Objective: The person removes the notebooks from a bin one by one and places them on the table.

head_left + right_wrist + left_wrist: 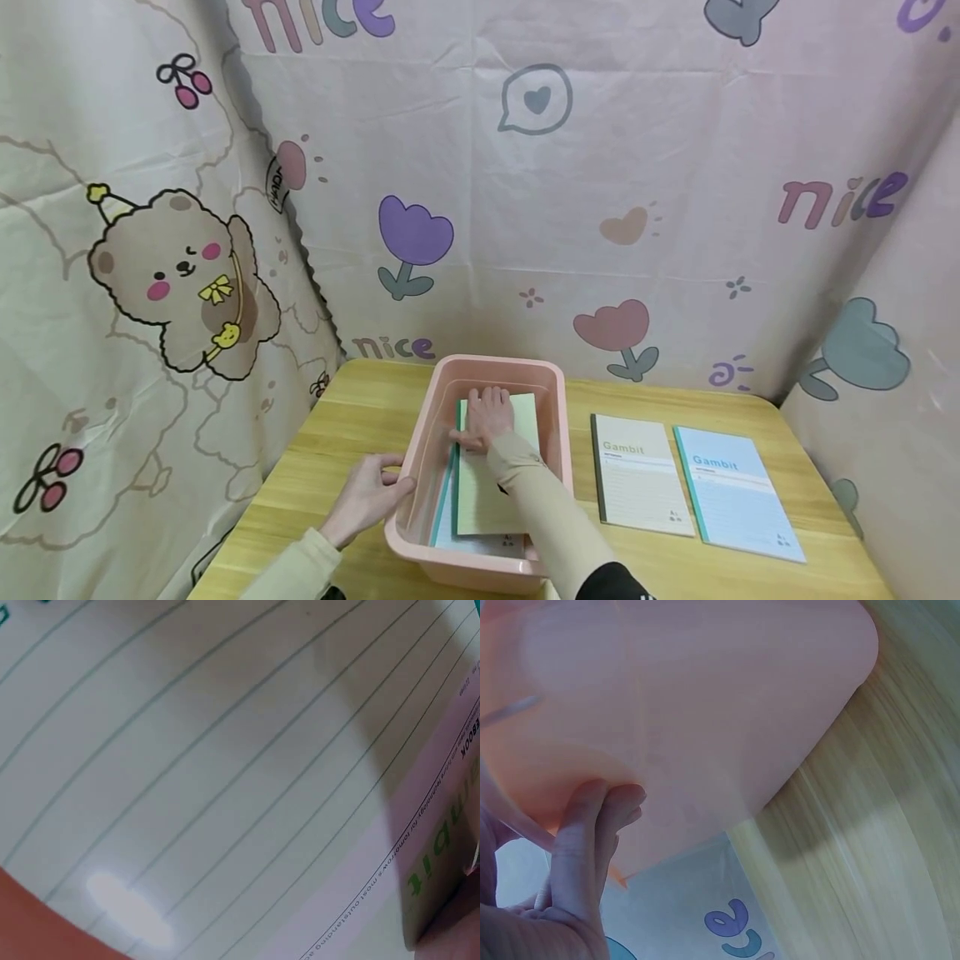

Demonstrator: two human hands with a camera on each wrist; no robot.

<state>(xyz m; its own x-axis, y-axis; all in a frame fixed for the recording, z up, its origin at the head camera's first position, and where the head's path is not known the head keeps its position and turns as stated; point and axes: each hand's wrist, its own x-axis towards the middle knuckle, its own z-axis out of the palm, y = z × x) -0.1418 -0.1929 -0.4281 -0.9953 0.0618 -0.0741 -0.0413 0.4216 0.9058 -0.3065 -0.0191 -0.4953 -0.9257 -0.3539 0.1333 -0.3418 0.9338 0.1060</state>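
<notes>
A pink plastic bin (567, 467) stands on the wooden table. My left hand (367, 497) pinches its left rim, with the thumb over the edge and the fingers against the outer wall, as the left wrist view shows. Inside the bin lies a pale green notebook (491, 496), on top of a light blue notebook (467, 542) that shows only at its left and lower edges. On the upper part of the green notebook rests my right hand (487, 419), fingers extended and thumb out to the left. Close up, the right wrist view shows the lined green cover (225, 750).
To the right of the bin, a cream notebook (641, 479) with a dark spine and a light blue notebook (738, 496) lie side by side on the table (360, 400). Printed cloth (480, 208) hangs behind and at both sides.
</notes>
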